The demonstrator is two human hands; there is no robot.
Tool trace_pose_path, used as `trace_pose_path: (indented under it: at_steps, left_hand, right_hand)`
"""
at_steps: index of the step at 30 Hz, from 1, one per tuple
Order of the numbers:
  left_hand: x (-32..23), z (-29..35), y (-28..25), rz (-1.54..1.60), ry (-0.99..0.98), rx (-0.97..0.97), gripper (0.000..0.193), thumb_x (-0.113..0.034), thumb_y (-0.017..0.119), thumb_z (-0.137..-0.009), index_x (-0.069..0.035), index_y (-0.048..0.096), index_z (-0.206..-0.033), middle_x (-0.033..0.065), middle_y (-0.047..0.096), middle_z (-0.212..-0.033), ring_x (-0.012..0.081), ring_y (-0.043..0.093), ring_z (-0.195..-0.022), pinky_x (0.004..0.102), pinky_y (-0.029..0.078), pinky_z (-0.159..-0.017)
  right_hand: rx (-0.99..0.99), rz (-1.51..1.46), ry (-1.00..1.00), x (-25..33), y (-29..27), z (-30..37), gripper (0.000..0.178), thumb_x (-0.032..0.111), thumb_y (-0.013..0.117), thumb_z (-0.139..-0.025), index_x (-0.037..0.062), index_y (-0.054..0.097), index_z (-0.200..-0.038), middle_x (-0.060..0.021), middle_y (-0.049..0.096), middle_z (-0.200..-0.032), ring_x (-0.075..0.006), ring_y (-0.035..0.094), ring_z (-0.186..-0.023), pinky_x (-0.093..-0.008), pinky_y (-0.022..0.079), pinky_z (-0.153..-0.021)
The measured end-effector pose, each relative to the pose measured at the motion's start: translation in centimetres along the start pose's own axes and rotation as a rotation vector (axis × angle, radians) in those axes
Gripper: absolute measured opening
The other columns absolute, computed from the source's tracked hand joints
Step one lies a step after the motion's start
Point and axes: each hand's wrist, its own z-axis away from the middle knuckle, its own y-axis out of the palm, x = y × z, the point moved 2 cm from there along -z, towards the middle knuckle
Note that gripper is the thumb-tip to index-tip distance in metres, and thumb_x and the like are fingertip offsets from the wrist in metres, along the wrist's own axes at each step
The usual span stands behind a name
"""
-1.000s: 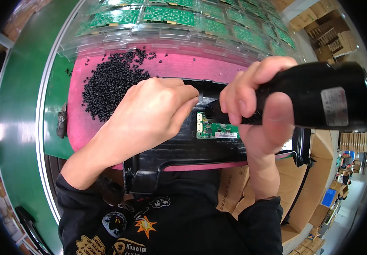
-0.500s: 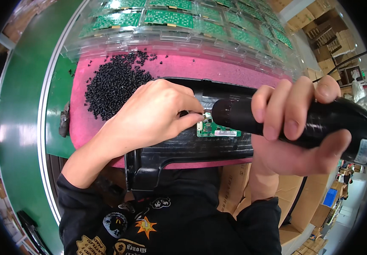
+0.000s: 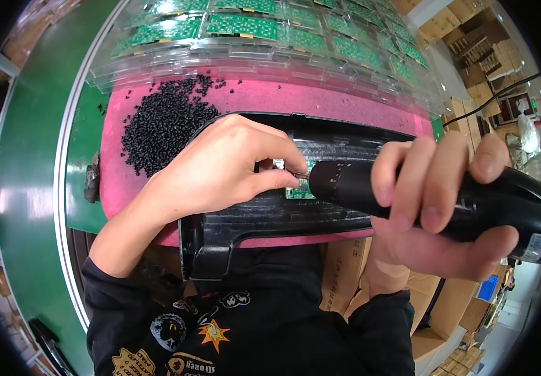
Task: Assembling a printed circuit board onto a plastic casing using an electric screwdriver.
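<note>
My right hand (image 3: 436,207) is wrapped round a black electric screwdriver (image 3: 352,191), held nearly level and pointing left. At the driver's tip, the thumb and forefinger of my left hand (image 3: 223,166) pinch close round the thin bit; whatever small piece sits between them is hidden by the fingertips. Just below that tip lies a small green circuit board (image 3: 295,193), partly covered by my fingers and the driver. The board rests inside a long, curved black plastic housing (image 3: 277,225) lying across a pink mat.
A heap of small black screws (image 3: 164,128) lies on the pink mat (image 3: 117,188), left of the housing. Clear plastic trays (image 3: 258,53) of green circuit boards stand along the back. A dark wrapped object (image 3: 92,182) lies at the mat's left edge. Cardboard boxes (image 3: 342,276) stand below right.
The screwdriver's tip has come down slightly, with my right hand lower. My left fingertips have moved onto the bit's end. The board shows less from under the driver.
</note>
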Motion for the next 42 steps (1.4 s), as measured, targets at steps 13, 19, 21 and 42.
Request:
trace_pose_path:
  at_steps: [13,19,21,42]
  left_hand:
    - [0.7,1.2,-0.5,-0.335,-0.166,0.132,0.023,-0.002,0.075,-0.071,0.001,0.066,-0.092,0.0138,0.062,-0.087,0.0364,0.063,-0.083,0.0429,0.050,-0.071]
    - [0.7,1.4,-0.1,-0.378,-0.166,0.136,0.009,-0.002,0.067,-0.079,0.001,0.063,-0.087,0.0146,0.060,-0.086,0.0378,0.062,-0.082,0.0446,0.050,-0.071]
    - [0.5,1.4,0.0,-0.451,-0.167,0.118,0.009,-0.002,0.065,-0.081,0.000,0.061,-0.088,0.0145,0.058,-0.087,0.0374,0.061,-0.084,0.0450,0.050,-0.071]
    - [0.2,1.3,0.3,-0.472,-0.141,0.096,0.014,-0.010,0.063,-0.088,0.002,0.055,-0.093,0.0148,0.056,-0.089,0.0366,0.061,-0.082,0.0442,0.050,-0.069]
  right_hand:
    - [-0.234,0.208,0.324,-1.3,1.4,1.9,0.053,0.052,0.067,-0.088,0.0091,0.045,-0.108,0.0003,0.050,-0.067,-0.0116,0.047,-0.049,-0.0290,0.043,-0.052]
    - [-0.214,0.218,0.425,-2.2,2.3,1.8,0.051,0.048,0.074,-0.084,0.0089,0.045,-0.099,-0.0009,0.050,-0.065,-0.0119,0.046,-0.050,-0.0287,0.040,-0.050]
    - [-0.191,0.172,0.348,-3.3,1.7,1.4,0.049,0.047,0.074,-0.085,0.0087,0.045,-0.097,-0.0009,0.048,-0.063,-0.0119,0.045,-0.049,-0.0289,0.040,-0.049]
    - [-0.151,-0.045,0.144,-0.6,-1.0,1.4,0.040,0.045,0.057,-0.094,0.0090,0.048,-0.110,0.0017,0.051,-0.070,-0.0094,0.049,-0.056,-0.0279,0.040,-0.057]
